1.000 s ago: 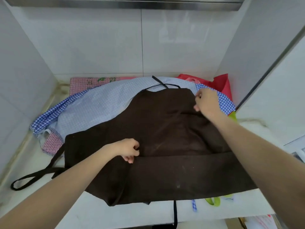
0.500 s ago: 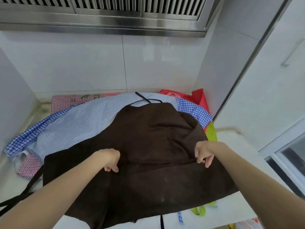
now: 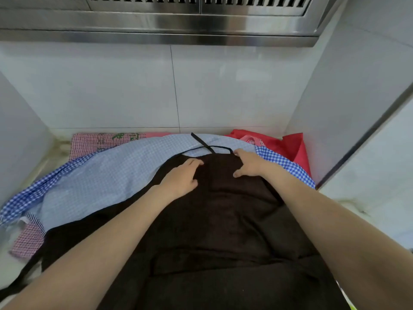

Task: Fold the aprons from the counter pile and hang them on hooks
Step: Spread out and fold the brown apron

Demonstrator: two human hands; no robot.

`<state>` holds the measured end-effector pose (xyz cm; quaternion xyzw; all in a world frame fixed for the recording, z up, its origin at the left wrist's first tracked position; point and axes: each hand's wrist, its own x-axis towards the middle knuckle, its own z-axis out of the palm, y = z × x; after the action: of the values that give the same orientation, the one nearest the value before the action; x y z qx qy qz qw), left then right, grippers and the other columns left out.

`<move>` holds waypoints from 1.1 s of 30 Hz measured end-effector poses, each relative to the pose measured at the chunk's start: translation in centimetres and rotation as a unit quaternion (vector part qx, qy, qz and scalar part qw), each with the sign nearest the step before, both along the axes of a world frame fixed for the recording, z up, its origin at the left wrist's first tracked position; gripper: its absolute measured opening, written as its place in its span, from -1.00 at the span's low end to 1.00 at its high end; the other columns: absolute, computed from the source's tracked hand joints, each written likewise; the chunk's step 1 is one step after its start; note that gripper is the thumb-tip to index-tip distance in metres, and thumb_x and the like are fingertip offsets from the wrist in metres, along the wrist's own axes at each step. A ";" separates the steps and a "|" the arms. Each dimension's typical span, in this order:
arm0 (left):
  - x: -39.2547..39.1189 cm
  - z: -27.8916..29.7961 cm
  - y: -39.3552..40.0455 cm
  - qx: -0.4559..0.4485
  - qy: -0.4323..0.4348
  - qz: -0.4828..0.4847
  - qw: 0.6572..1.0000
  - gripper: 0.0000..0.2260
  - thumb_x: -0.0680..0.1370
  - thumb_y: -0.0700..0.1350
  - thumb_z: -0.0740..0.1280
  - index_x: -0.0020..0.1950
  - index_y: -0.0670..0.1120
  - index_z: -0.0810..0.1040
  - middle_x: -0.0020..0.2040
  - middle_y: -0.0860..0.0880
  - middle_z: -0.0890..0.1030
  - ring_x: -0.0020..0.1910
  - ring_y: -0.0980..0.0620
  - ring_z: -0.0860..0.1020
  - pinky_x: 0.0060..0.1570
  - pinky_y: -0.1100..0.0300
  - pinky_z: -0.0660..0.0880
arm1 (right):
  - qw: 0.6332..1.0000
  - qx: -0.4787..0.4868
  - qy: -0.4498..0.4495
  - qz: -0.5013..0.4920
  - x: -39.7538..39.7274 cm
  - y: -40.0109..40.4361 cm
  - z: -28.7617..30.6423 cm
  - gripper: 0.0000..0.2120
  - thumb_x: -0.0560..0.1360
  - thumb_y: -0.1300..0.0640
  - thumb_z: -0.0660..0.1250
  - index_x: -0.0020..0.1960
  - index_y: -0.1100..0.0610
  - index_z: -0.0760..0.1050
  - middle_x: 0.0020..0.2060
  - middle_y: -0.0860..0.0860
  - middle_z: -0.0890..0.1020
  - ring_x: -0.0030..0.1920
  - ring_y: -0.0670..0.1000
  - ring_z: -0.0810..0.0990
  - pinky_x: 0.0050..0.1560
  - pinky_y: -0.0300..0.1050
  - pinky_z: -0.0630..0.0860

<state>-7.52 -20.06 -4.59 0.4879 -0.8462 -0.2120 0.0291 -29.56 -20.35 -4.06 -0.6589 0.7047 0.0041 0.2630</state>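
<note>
Brown cloth apron [image 3: 223, 220] lay flat; our left hand [image 3: 181, 177] and right hand [image 3: 248, 164] pressed its bib, fingers loosely spread.

The top apron [image 3: 223, 220] is spread over the pile of aprons [image 3: 100, 173] on the table [image 3: 6, 262], its neck strap [image 3: 205, 147] toward the back wall [image 3: 134, 86], with the left hand [image 3: 181, 177] and right hand [image 3: 248, 164] laid side by side on its far end.
</note>
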 end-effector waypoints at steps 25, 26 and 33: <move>1.8 6.9 1.0 -0.083 -0.200 -0.003 0.976 -0.85 0.58 -0.15 0.24 0.11 -0.11 0.51 -0.20 -0.03 0.58 -0.22 0.06 0.56 -0.21 0.20 0.40 | 0.888 -0.141 0.437 0.002 -3.3 8.2 17.0 -0.75 0.51 0.39 0.18 0.14 0.25 0.51 0.07 0.18 0.57 0.11 0.21 0.56 0.00 -0.02 0.45; 1.9 6.6 1.4 -0.118 -0.223 0.007 0.968 -0.84 0.58 -0.15 0.23 0.14 -0.11 0.50 -0.08 -0.05 0.58 -0.11 0.02 0.56 -0.20 0.20 0.37 | 0.882 -0.148 0.447 -0.006 -3.3 8.9 16.4 -0.71 0.50 0.41 0.17 0.17 0.26 0.50 0.13 0.17 0.56 0.17 0.21 0.55 0.05 -0.01 0.46; 5.9 4.2 4.4 -0.186 -0.327 -0.008 0.927 -0.87 0.59 -0.18 0.19 0.03 -0.05 0.53 -0.26 0.06 0.41 -0.28 0.12 0.37 -0.32 0.27 0.31 | 0.881 -0.134 0.453 0.035 -5.2 12.4 9.6 -0.67 0.51 0.34 0.21 0.26 0.18 0.42 0.21 0.09 0.49 0.29 0.12 0.40 0.14 -0.03 0.43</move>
<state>-1.62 -15.67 -0.40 0.5092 -0.8370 0.1196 -0.1606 -34.73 -7.91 5.49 -0.6381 0.7175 0.2170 -0.1759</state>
